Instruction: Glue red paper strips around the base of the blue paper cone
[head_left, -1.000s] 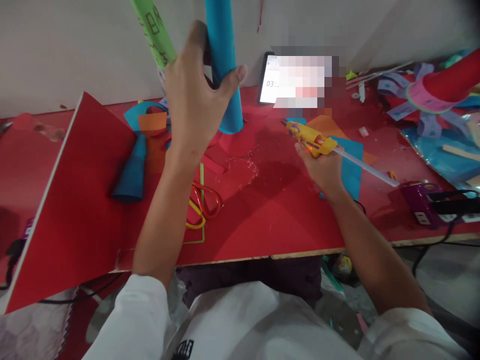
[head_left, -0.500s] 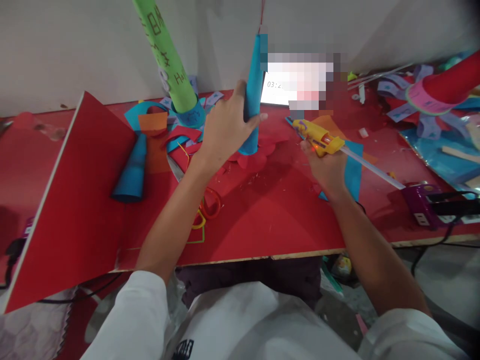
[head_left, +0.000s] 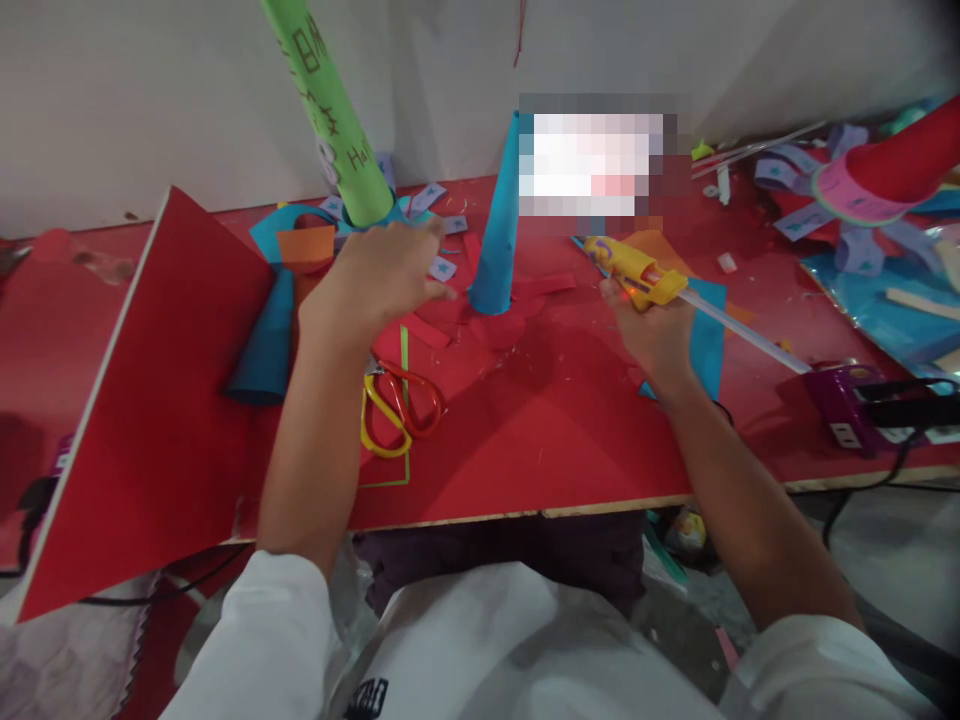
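My right hand (head_left: 651, 335) is wrapped round a yellow hot glue gun (head_left: 637, 272), its small light glowing and a long glue stick (head_left: 750, 330) jutting out behind it. Empty, with fingers apart, my left hand (head_left: 375, 275) hovers in front of the base of a green paper tube (head_left: 337, 130) with writing on it. Between my hands a slim blue paper cone (head_left: 499, 240) stands upright on red petal-like paper pieces (head_left: 499, 332). Scissors (head_left: 401, 405) with red and yellow handles lie near my left forearm.
An upright red board (head_left: 142, 400) is at left, beside a second blue cone (head_left: 264, 345). A purple power socket block (head_left: 847, 405) with cables sits right. Behind it lie a blue packet (head_left: 870, 300) and a red tube with a pink collar (head_left: 859, 190). A pixelated screen (head_left: 592, 165) stands at the back.
My left hand has let go of the slim blue cone and moved left. The cone now stands lower, on the red paper. My right hand and the glue gun have barely moved.
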